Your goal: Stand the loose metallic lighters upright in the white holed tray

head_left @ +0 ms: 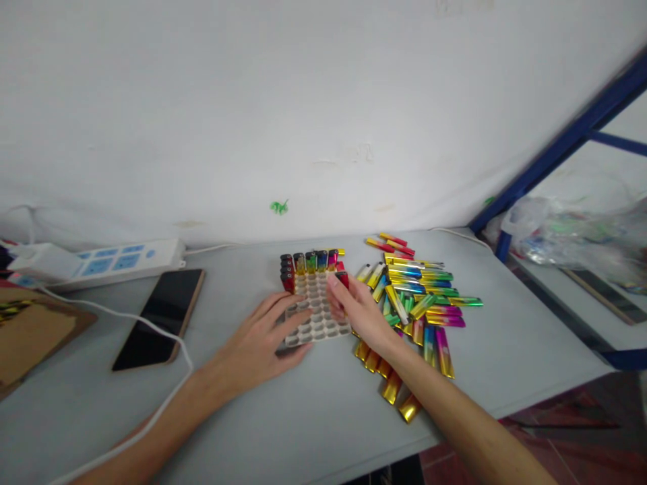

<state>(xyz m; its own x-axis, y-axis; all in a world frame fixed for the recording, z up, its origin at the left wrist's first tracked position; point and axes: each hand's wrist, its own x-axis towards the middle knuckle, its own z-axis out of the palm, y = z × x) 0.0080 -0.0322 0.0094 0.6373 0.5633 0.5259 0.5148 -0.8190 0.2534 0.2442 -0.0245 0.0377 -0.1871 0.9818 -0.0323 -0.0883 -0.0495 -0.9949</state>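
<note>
Pinching red lighter (343, 278) over right side of pale tray (323, 329): right hand (362, 306) | left hand (265, 330): loosely spread, touching tray's left part | standing lighters (322, 261): tray's far row and left corner | loose lighters (397, 303): heaped right of tray

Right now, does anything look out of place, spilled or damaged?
Two things: a white cable crosses in front of the left forearm, where it might snag, and a green mark stands out on the pale wall. I see no clear spill or damage.
</note>
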